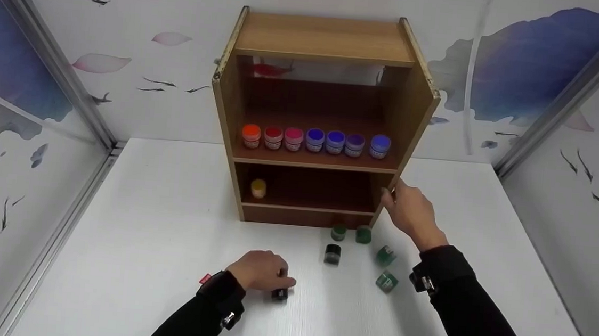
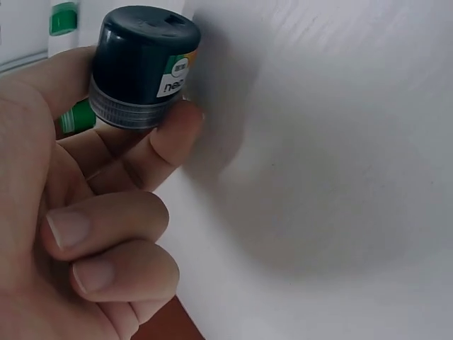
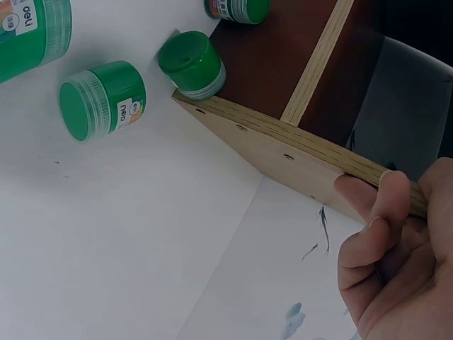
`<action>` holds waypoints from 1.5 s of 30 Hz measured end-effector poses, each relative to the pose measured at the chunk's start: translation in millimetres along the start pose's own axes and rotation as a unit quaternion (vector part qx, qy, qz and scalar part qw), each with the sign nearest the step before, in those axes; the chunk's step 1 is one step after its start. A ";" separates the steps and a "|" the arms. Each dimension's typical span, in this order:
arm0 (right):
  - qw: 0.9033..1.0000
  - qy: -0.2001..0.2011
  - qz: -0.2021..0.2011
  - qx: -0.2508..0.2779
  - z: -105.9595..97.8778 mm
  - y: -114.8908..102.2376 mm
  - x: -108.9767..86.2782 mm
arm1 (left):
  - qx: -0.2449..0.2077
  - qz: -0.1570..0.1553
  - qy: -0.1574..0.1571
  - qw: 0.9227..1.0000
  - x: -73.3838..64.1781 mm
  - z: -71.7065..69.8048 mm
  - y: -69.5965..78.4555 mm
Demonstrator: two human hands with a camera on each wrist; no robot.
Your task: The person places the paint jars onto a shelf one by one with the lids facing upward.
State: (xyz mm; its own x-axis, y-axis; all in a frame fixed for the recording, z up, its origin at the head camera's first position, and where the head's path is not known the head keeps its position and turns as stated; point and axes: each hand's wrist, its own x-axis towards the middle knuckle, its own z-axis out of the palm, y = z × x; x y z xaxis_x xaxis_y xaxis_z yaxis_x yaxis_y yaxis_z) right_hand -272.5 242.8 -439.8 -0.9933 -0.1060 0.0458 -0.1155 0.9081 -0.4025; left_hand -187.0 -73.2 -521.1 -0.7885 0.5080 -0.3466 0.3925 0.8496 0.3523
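1. One squat dark jar (image 1: 280, 294) is pinched in the left hand (image 1: 261, 271), outer fingers curled, at six o'clock from the wooden cabinet (image 1: 326, 37).
2. Right hand (image 1: 412, 210), at the cabinet's four o'clock, grips the straight-grained side panel (image 3: 283, 135), digits bent round its edge.
3. Green jars (image 3: 126, 99), cylinders with ribbed clear collars, rest around five o'clock on the smooth white table (image 1: 165, 243).

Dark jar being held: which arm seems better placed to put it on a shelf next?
The left, I'd judge. The left grip has the dark jar pinched between thumb and finger. The right grip holds the cabinet's side, so it would likely have to let go first.
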 end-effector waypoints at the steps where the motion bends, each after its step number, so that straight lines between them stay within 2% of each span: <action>1: 1.000 0.000 0.001 0.000 -0.1 0.1 0.1 | -0.004 0.003 0.000 1.000 0.2 -0.3 -0.5; 11: 0.999 0.028 -0.021 0.001 1.4 1.0 -1.1 | -0.039 0.021 -0.015 0.999 0.5 -1.7 -5.7; 21: 1.000 0.016 -0.009 0.003 1.6 0.7 -1.1 | -0.073 0.025 0.003 0.997 2.5 2.0 -11.7; 25: 1.000 0.015 -0.010 0.004 1.5 0.3 -1.5 | -0.090 0.034 -0.002 0.995 1.8 2.0 -12.0; 29: 1.000 0.012 -0.009 0.006 0.3 -0.1 -1.3 | -0.098 0.029 -0.014 0.995 0.2 0.7 -11.9; 34: 1.000 0.009 -0.004 0.010 -1.0 -0.3 -1.2 | -0.100 0.012 -0.014 0.995 -0.4 -1.4 -11.9; 37: 1.000 0.020 -0.012 0.006 -0.3 0.0 -1.3 | -0.096 0.007 -0.001 0.995 0.5 -0.8 -12.5; 42: 0.999 0.036 -0.023 -0.002 1.4 0.4 -1.2 | -0.064 0.036 0.031 0.997 1.4 0.9 -13.1; 45: 0.999 0.035 -0.022 -0.002 2.0 0.1 -1.0 | -0.045 0.052 0.038 0.997 0.0 0.9 -12.7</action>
State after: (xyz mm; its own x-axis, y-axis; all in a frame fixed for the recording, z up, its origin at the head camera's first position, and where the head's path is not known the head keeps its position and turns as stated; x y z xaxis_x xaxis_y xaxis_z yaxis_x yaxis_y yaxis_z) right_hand -271.4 242.2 -441.7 -0.9849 -0.1181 0.1267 -0.1593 0.9048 -0.3949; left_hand -191.6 -83.9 -526.4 -0.7804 0.5781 -0.2382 0.4330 0.7745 0.4612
